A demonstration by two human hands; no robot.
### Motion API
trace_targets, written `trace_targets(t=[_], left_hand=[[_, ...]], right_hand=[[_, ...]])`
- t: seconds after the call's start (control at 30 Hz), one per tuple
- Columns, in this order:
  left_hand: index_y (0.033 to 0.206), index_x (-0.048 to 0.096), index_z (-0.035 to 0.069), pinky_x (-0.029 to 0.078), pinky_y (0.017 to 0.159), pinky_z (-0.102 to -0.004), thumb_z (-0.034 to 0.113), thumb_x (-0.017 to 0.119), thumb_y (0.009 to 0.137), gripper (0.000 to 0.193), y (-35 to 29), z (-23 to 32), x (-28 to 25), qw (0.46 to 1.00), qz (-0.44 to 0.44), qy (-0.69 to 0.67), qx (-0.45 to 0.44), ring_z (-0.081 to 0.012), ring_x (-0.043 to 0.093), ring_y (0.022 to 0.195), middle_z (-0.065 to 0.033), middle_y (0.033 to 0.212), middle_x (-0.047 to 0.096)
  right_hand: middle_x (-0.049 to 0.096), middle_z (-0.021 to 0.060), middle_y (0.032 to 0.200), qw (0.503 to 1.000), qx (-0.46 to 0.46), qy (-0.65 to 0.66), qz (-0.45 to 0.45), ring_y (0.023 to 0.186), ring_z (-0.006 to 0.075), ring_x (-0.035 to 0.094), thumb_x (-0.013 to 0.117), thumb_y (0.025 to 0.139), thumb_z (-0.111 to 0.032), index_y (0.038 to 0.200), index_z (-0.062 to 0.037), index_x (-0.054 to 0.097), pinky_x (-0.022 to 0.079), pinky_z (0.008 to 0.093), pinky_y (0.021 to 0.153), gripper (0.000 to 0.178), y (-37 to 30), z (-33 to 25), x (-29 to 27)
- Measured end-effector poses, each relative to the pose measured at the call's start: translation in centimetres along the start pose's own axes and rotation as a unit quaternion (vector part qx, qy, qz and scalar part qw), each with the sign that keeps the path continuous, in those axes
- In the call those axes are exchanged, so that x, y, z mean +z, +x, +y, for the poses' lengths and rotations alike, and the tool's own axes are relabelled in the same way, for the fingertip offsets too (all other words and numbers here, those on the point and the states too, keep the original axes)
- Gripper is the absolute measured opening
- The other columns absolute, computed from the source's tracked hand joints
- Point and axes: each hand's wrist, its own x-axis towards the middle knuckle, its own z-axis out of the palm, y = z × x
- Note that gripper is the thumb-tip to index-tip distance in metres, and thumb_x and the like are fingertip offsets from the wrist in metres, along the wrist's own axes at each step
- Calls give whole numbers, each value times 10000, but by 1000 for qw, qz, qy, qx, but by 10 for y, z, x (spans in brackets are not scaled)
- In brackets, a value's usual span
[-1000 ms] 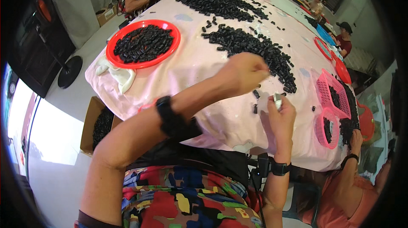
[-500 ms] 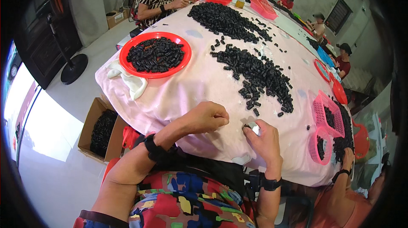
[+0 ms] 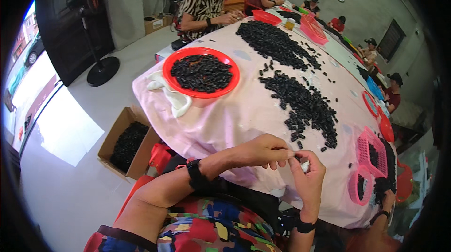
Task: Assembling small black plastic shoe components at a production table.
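My left hand (image 3: 268, 152) reaches across to my right hand, its thumb and fingers pinched together by the right fingertips. Whatever it pinches is too small to make out. My right hand (image 3: 308, 173) is closed around a small white object (image 3: 305, 166), with something dark at the fingertips next to it. Both hands are above the near edge of the table. Beyond them lies a loose pile of small black cylindrical pieces (image 3: 307, 106). A red round basin (image 3: 170, 79) of similar black pieces stands farther left.
A pink cloth (image 3: 206, 129) covers the table. A white cloth (image 3: 181, 104) lies beside the basin, and a second black pile (image 3: 272, 40) is farther back. Pink baskets (image 3: 376, 153) stand at right near a co-worker's hand (image 3: 388, 200). A cardboard box (image 3: 109, 151) holds black pieces on the floor.
My left hand has moved right to meet my right hand at the fingertips; before, they were apart. The view has shifted, so the table sits lower and more to the right.
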Motion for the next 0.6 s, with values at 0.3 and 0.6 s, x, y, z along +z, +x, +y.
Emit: trace_targets(t=[0.3,0.6], left_hand=[[968,674,21,503,629,-261,397,558,930,395,-36,36,-56,944,-99,188,-252,-125,643,753,-41,822,669],[1104,575,-49,452,817,-361,429,535,930,510,-79,-30,-50,904,-162,383,-94,-248,599,906,-177,913,628]], right_hand=[[615,104,634,967,78,-44,-239,520,203,579,684,825,-226,883,-27,617,428,305,512,217,-6,7,0],[599,113,602,974,90,-51,-201,508,239,584,660,843,-232,850,-25,605,423,321,500,214,-6,6,-2]])
